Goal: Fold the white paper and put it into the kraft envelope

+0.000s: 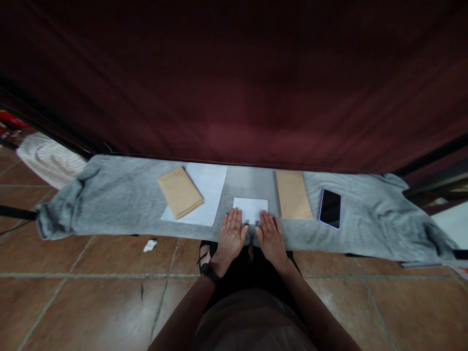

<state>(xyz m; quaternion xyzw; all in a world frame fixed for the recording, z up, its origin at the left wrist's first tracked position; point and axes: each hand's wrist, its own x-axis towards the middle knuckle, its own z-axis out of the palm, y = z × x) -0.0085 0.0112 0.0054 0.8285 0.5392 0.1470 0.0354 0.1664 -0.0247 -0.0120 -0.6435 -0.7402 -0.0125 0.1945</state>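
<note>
A small white rectangle of paper [250,207], which looks folded, lies flat on the grey cloth in front of me. My left hand [231,235] rests on its left near corner, fingers stretched out and flat. Over the right near corner lies my right hand [269,238], its fingers straight too. Left of them, a brown envelope stack [180,191] lies slanted on top of white paper sheets [208,192]. Another brown envelope pile [293,195] sits just right of the small paper. Neither hand grips anything.
Grey cloth [120,200] covers the narrow table. A phone [330,208] lies right of the envelopes. Dark red fabric [234,97] hangs along the table's far edge. A striped cloth [53,158] is at the far left. A white scrap [149,245] lies on the tiled floor [109,302].
</note>
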